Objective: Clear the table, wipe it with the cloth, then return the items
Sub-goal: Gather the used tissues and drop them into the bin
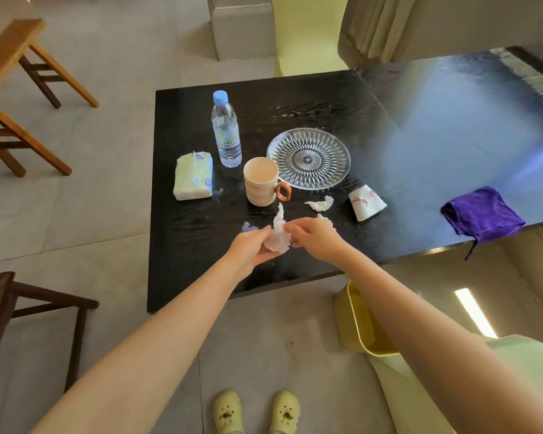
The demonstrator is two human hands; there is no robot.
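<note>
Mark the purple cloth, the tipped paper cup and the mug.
purple cloth (483,214), head view, middle of the folded fabric.
paper cup (366,203), head view, its side wall.
mug (259,192), head view, outer wall.

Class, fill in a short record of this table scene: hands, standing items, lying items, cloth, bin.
hands: left hand and right hand both hold a crumpled tissue over the table
standing: water bottle, mug
lying: glass plate, tissue pack, paper cup on its side
cloth: purple cloth, bunched at the table's right edge
bin: yellow bin on the floor beside the table

The left hand (252,249) and right hand (314,240) pinch a crumpled tissue (278,237).
</note>
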